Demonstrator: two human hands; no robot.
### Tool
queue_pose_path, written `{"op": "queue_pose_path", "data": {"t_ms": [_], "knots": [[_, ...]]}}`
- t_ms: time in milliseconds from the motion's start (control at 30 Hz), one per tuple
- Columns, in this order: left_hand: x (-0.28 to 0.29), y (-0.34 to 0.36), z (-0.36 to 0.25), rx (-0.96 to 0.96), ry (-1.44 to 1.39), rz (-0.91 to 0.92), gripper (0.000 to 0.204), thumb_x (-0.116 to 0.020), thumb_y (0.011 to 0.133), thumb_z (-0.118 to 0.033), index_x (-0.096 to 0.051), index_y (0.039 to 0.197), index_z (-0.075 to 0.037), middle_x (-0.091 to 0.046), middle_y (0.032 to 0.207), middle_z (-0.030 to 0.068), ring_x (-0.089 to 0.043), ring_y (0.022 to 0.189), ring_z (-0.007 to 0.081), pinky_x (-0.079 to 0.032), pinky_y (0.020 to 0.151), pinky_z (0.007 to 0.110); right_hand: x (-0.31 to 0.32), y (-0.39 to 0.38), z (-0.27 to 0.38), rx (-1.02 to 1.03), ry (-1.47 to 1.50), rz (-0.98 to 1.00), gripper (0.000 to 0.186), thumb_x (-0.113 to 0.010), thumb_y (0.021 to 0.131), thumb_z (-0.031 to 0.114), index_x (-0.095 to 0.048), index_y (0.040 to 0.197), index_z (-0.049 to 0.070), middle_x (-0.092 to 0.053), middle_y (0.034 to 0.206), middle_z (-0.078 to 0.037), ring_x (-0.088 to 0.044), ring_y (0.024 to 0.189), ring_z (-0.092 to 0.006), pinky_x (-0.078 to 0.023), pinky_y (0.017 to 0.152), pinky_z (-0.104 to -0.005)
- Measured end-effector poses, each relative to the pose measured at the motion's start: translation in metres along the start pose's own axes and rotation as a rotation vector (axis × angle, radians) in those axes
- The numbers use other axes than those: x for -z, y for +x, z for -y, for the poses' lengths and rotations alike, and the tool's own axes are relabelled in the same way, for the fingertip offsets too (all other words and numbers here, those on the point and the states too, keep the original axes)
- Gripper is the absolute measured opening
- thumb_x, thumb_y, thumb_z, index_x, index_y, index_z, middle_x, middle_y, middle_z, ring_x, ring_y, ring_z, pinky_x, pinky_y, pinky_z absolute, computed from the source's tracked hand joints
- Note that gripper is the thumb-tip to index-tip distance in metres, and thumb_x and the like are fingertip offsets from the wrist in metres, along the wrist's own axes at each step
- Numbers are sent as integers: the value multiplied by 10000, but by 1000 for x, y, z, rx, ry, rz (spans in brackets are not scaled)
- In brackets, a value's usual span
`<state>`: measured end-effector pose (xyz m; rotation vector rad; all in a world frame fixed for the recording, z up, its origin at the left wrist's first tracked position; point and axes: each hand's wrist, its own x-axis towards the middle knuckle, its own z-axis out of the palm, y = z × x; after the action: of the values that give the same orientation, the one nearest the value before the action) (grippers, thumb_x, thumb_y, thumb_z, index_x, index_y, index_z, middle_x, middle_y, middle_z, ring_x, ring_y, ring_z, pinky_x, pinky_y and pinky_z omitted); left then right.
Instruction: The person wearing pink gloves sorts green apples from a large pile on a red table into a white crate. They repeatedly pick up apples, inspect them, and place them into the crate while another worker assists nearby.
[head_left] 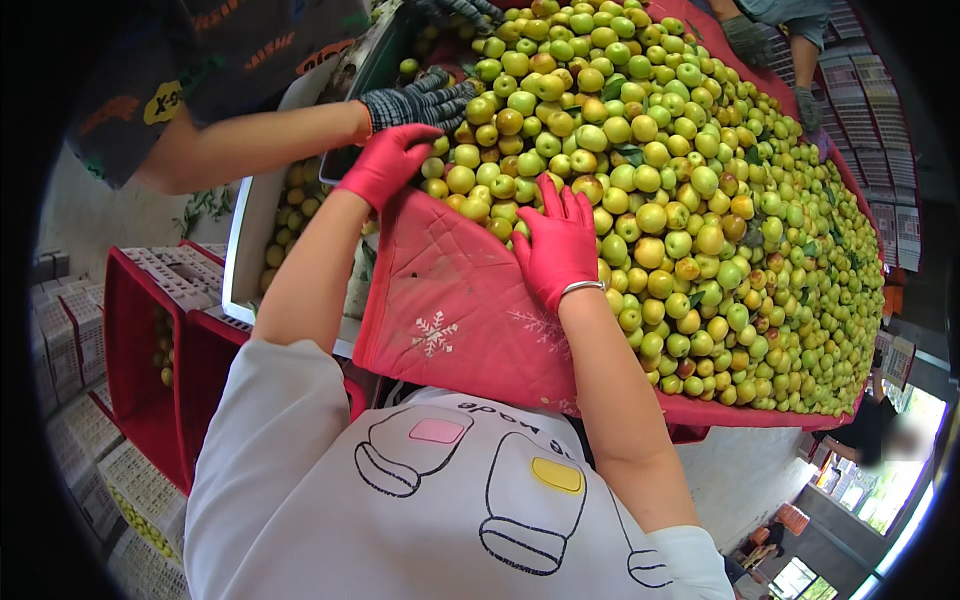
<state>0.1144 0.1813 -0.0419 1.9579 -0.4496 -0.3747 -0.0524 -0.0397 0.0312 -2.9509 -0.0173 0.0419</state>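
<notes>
A broad heap of small round yellow-green fruit (690, 210), which look like plums, spreads over a red quilted cloth (455, 290) with white snowflakes. Both my hands wear pinkish-red gloves. My left hand (388, 165) is at the heap's left edge, its fingers reaching over the nearest fruit with the thumb apart. My right hand (560, 245) rests on the near side of the heap, fingers stretched out and touching fruit, thumb toward the cloth. A silvery bracelet circles my right wrist. I see nothing firmly held in either hand.
A co-worker's grey striped glove (415, 103) lies on fruit just beyond my left hand. Another person's gloved hand (748, 40) is at the far right. A white-edged chute (240, 245) holds fruit at left, beside red crates (145, 340). Stacked pale crates (870, 100) stand beyond.
</notes>
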Motion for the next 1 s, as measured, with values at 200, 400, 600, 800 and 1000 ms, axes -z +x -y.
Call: {"op": "queue_pose_path", "data": {"t_ms": [200,400,600,800,1000], "knots": [[-7,3,-7,-77,254,-28,284,-649,842,-176,-682,1113,-98,-685,1032,147,-660,951,302,-518,857,364,-2,-2,-3,-10,11,-16,277,-678,795,255,-682,1049,144,-417,1459,-132,-392,1326,-365,-223,1153,-464],[-56,55,-17,-264,214,-258,556,-701,813,-289,-541,1314,-106,-510,1354,187,-493,1224,367,-402,1037,415,0,-1,-4,1,45,-46,253,-700,771,251,-678,988,122,-425,1444,-147,-407,1306,-370,-233,1145,-473],[-114,74,-60,-44,235,-189,700,-719,700,-548,-559,1321,-269,-362,1467,216,-563,1148,389,-434,1000,466,8,-1,-1,-16,191,-136,460,-668,792,176,-528,1212,52,-470,1366,-202,-430,1272,-372,-285,1117,-471],[-104,46,-65,-282,111,93,652,-755,711,-453,-590,1302,-235,-370,1460,229,-477,1252,411,-410,1032,479,18,-8,7,-52,376,-404,546,-623,813,109,-466,1331,40,-448,1387,-224,-420,1283,-402,-324,1084,-483],[-127,0,-81,-393,-146,329,619,-782,738,-272,-563,1302,-140,-341,1481,201,-253,1408,376,-279,1132,462,22,-4,-1,-146,519,-570,537,-596,839,58,-446,1352,-3,-411,1437,-209,-415,1306,-369,-311,1119,-430]]}}
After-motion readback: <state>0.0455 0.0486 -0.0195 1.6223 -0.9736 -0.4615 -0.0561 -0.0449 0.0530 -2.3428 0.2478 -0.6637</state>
